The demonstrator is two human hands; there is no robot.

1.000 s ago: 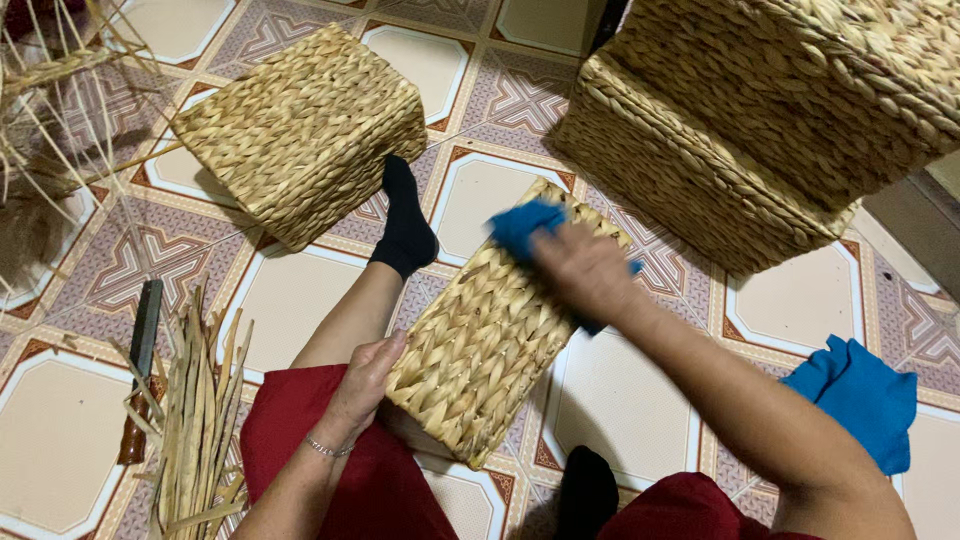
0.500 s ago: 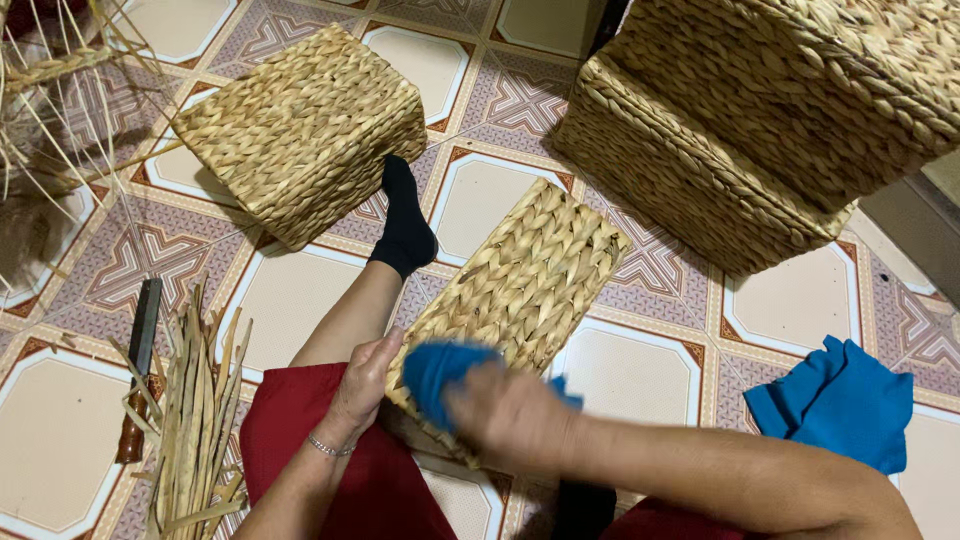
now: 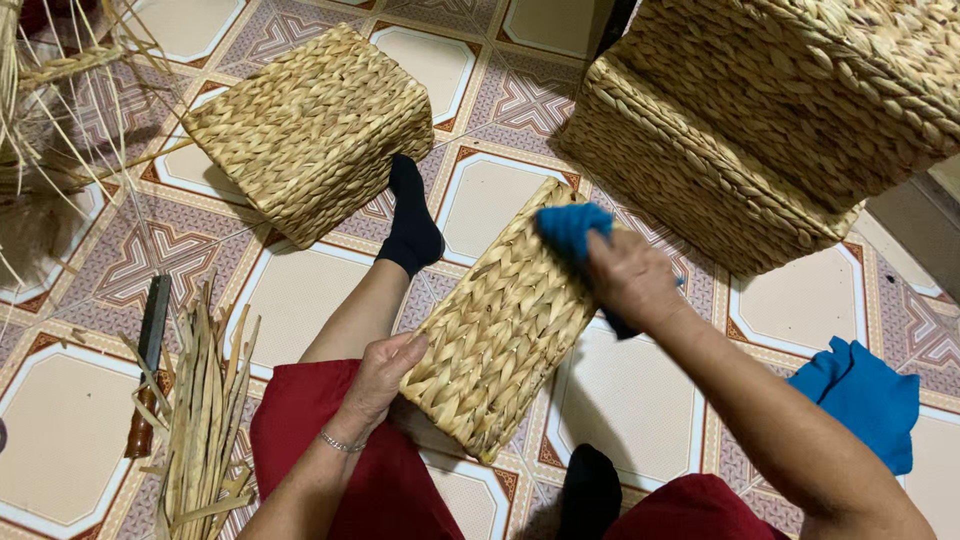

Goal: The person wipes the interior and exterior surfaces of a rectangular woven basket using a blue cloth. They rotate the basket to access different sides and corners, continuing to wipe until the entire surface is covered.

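Observation:
A flat woven straw basket [image 3: 500, 330] lies tilted between my legs on the tiled floor. My left hand [image 3: 382, 375] braces its near left edge at my knee. My right hand [image 3: 630, 275] presses a blue cloth [image 3: 572, 228] against the basket's far end. My red trousers and black socks frame the basket.
A second woven basket [image 3: 310, 130] lies on the floor at upper left, and a stack of large ones [image 3: 760, 120] at upper right. Another blue cloth [image 3: 860, 395] lies at right. A bundle of dry straw strips [image 3: 205, 420] and a wooden-handled knife [image 3: 148, 360] lie at left.
My right hand swept the blue cloth down the basket toward me, then back up to its far end. The left hand stayed on the near edge.

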